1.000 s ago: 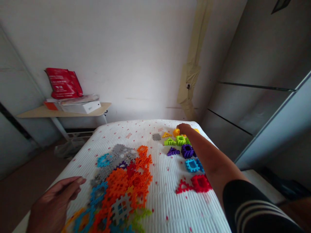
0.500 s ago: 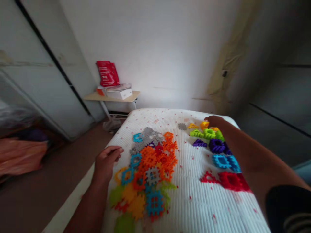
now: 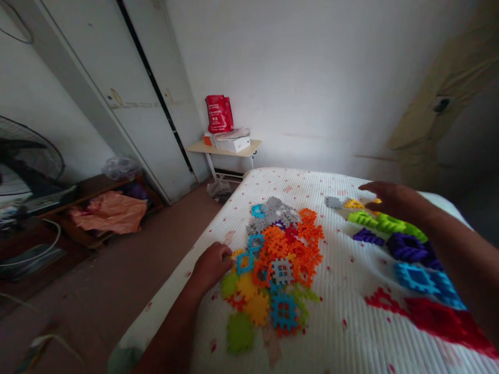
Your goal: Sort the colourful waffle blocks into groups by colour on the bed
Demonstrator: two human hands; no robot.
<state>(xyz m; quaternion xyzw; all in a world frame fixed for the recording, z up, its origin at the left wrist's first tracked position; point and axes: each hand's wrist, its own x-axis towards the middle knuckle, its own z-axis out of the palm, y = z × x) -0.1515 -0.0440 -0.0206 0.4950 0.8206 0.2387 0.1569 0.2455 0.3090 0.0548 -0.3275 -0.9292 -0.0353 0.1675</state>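
My left hand [image 3: 212, 266] is at the left edge of a mixed pile of plastic interlocking blocks, its fingers curled onto a yellow interlocking block [image 3: 237, 253] beside a blue frame block [image 3: 245, 263]. The fingertips are partly hidden. Orange blocks [image 3: 275, 240], grey blocks [image 3: 278, 210] and yellow-green flat blocks fill the same pile. Over at the right, my right hand [image 3: 384, 196] is open, fingers stretched out above yellow blocks [image 3: 354, 204]. Nearer me lie rows of green [image 3: 390, 223], purple [image 3: 407, 246], blue [image 3: 415, 278] and red blocks [image 3: 384, 301], partly covered by my forearm.
The blocks lie on a white ribbed bedspread [image 3: 343, 343] with red specks. A single grey block [image 3: 333, 202] lies left of the yellow row. Past the bed's far corner stands a small table [image 3: 197, 148] with a red bag [image 3: 219, 113] and a white box. A fan [image 3: 27, 161] stands far left.
My view has turned left. My left hand has come to the pile's edge at the yellow block. The right hand has let go of a yellow block and lifted back with fingers spread.
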